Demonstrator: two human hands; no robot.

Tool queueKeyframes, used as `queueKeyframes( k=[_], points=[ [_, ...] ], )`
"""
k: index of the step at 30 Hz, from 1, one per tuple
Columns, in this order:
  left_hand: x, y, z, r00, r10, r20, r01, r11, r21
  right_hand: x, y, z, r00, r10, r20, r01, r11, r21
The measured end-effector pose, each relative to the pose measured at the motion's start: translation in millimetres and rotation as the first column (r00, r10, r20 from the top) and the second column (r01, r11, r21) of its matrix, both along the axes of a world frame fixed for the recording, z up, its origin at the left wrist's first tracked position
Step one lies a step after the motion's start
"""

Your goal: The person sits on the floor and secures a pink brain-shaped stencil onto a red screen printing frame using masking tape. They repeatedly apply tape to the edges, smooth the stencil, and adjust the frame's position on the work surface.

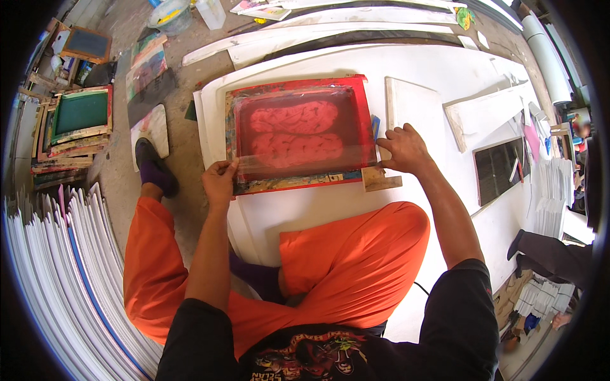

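A screen-printing frame (370, 136) with a red, paint-stained wooden border lies flat on a white board. Its dark red mesh carries two pink, rounded, patterned shapes. A strip of clear tape (298, 162) runs across the mesh near its closer edge. My left hand (219, 182) pinches the strip's left end at the frame's near left corner. At the right edge, my right hand (405, 150) has its fingers curled at the tape's other end; the fingertips are partly hidden. A small wooden block (382, 180) lies under that hand, and a blue object (375, 127) lies against the frame's right side.
A thin white panel (412, 105) lies right of the frame, with a dark-meshed frame (501, 170) farther right. Stacked sheets (63, 273) and piled screens (82, 117) stand at left. A bucket (170, 16) is at the back. Another person's leg (553, 254) shows at right.
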State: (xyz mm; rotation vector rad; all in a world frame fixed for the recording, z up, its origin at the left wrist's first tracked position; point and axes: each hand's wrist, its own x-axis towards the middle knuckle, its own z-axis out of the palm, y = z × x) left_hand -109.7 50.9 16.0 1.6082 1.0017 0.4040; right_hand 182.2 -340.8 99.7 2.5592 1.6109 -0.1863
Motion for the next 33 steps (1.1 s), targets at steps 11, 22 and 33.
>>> queueKeyframes(
  k=[11, 22, 33],
  points=[
    [-6, 1, -13, 0.997, -0.059, -0.058, 0.061, 0.998, 0.034, -13, 7, -5, 0.994, -0.110, 0.000, 0.108, 0.983, -0.151],
    [-8, 2, -21, 0.999, -0.041, -0.030, 0.042, 0.998, 0.052, -3, 11, -17, 0.962, -0.229, -0.147, 0.218, 0.972, -0.088],
    [-10, 4, -22, 0.997, -0.061, 0.045, 0.062, 0.998, -0.024, 62, 51, -61, 0.518, -0.805, -0.291, 0.725, 0.593, -0.349]
  ],
)
